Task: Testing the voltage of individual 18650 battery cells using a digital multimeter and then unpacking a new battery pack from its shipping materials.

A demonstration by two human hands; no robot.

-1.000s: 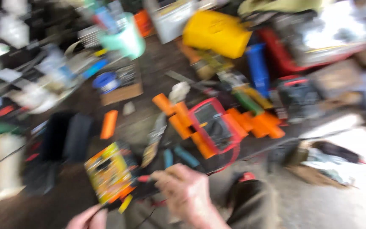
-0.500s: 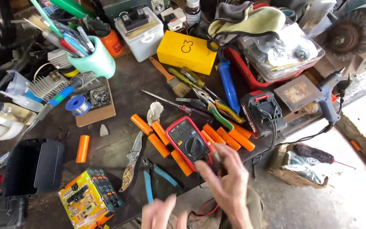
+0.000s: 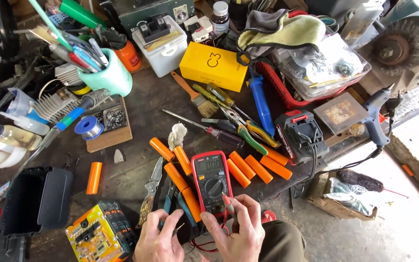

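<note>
At the far left of the cluttered surface (image 3: 141,116) a black box (image 3: 35,201) stands with its opening up, so its inside is easy to reach. A lone orange battery (image 3: 93,177) lies beside it, apart from the others. Below that, a yellow circuit board block (image 3: 100,233) sits at the near edge, close to the person.

The left hand (image 3: 160,240) is low at the near edge, fingers curled narrow around something thin at the tips of the blue-handled cutters (image 3: 175,201); what it pinches is too small to tell, though it is probably a lead. Folding pliers (image 3: 150,191) lie just to its left, handles toward the person for a quick grab.

Between the hands, the red meter (image 3: 212,182) lies flat, screen facing up and turned toward the person so it reads from above. Orange batteries lie on both sides of it: a left group (image 3: 180,177) and a right row (image 3: 258,167) set side by side, likely laid out in a line to be taken one at a time.

The right hand (image 3: 241,233) is closed on a red-tipped probe (image 3: 229,206), holding it like a pen, the tip resting at the meter's lower edge by the dial. Red wire loops under both wrists.

Further right, a red and black battery pack (image 3: 300,136) sits with a cable trailing over the edge.
</note>
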